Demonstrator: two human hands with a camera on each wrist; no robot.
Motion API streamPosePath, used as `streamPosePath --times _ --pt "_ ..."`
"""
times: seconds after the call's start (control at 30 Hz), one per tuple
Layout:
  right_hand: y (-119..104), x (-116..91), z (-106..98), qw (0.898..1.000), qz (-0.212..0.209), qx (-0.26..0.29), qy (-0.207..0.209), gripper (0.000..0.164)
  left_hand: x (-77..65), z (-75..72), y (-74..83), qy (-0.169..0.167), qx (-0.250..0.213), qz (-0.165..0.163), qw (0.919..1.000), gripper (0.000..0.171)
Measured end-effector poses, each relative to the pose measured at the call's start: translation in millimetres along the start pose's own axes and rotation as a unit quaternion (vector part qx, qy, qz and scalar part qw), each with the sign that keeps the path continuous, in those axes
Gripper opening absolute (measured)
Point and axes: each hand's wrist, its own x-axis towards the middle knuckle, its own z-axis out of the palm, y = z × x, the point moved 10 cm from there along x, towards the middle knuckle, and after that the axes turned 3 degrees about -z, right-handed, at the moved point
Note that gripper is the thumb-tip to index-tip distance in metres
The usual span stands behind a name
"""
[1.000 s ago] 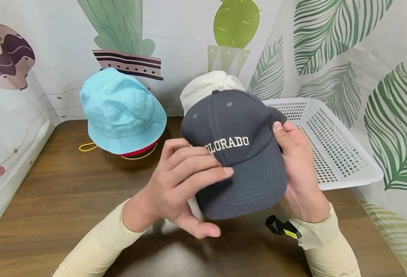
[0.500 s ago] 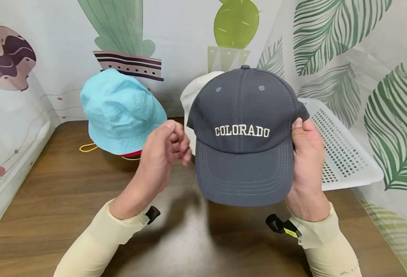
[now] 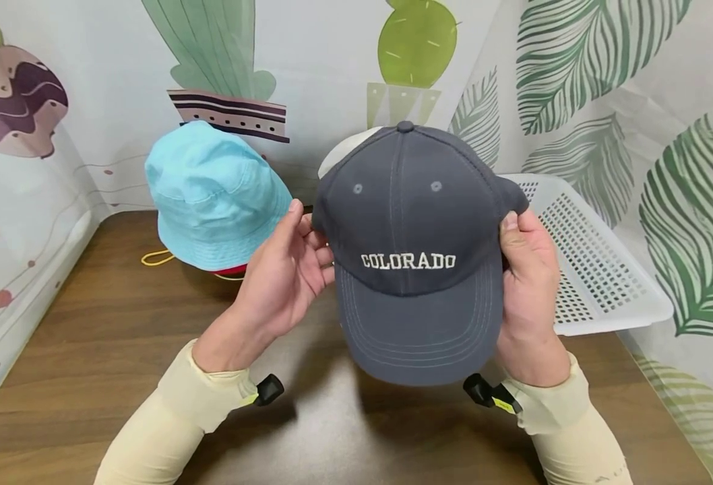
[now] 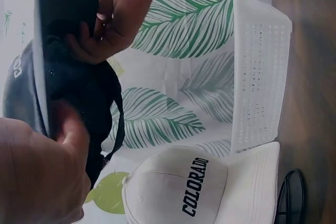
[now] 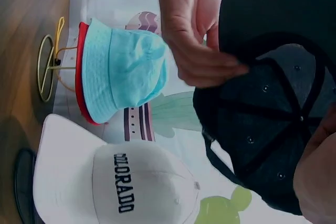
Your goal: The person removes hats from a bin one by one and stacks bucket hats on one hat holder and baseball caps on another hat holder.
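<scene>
A dark grey baseball cap with white COLORADO lettering hangs above the table, brim down and facing me. My right hand pinches its right side, thumb in front and fingers mostly behind. Beside the cap's left edge is my left hand, fingers at the edge and thumb raised apart from the fabric. The right wrist view shows the dark cap's inside with its seams and eyelets. Behind it stands a white cap, also lettered COLORADO, mostly hidden in the head view.
A light blue bucket hat with a red underside and yellow cord sits on a gold wire stand at back left. The white cap has a black wire stand. A white perforated basket stands at right on the wooden table.
My left hand has let go of the cap's front, drawn back left and come to its left edge. The cap has turned to face me, shifted right, then dipped back slightly left.
</scene>
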Motion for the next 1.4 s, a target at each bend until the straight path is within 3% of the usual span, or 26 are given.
streamPosePath --times 0.17,0.3,0.53,0.67,0.8,0.93,1.1,1.3,1.4 --pt "12.3 -1.7 -3.3 0.999 0.028 -0.01 0.025 0.026 -2.8 -4.7 0.3 0.038 -0.032 0.027 0.9984 0.039" --pt "20.3 -2.0 -7.2 0.998 0.034 -0.018 0.051 0.032 -4.2 -7.0 1.0 0.063 -0.026 0.059 0.9959 0.035" --pt "29.6 -3.0 -5.0 0.996 0.039 -0.062 0.049 0.031 -3.5 1.1 0.0 0.037 0.008 0.081 0.996 0.028" --pt "29.7 -3.6 -7.7 0.994 0.034 -0.082 0.067 0.031 -3.9 -1.0 2.0 0.043 0.034 0.1 0.9935 0.027" --pt "31.0 -2.0 -9.1 0.993 0.028 -0.086 0.07 0.032 -5.5 -6.5 7.8 0.069 0.087 0.135 0.9845 0.025" --pt "31.5 -0.2 -5.2 0.995 0.004 -0.088 0.043 0.03 -6.4 -10.0 12.3 0.084 0.133 0.165 0.9737 0.027" --pt "32.5 3.9 0.8 0.996 -0.028 -0.081 0.011 0.026 -5.8 -10.3 14.0 0.081 0.142 0.177 0.9706 0.032" --pt "35.1 14.9 4.0 0.993 -0.055 -0.103 -0.009 0.024 0.6 -6.2 26.9 0.075 0.167 0.232 0.9552 0.025" --pt "37.2 20.1 3.9 0.992 -0.06 -0.112 -0.012 0.023 3.5 -5.8 30.3 0.071 0.18 0.243 0.9506 0.026"
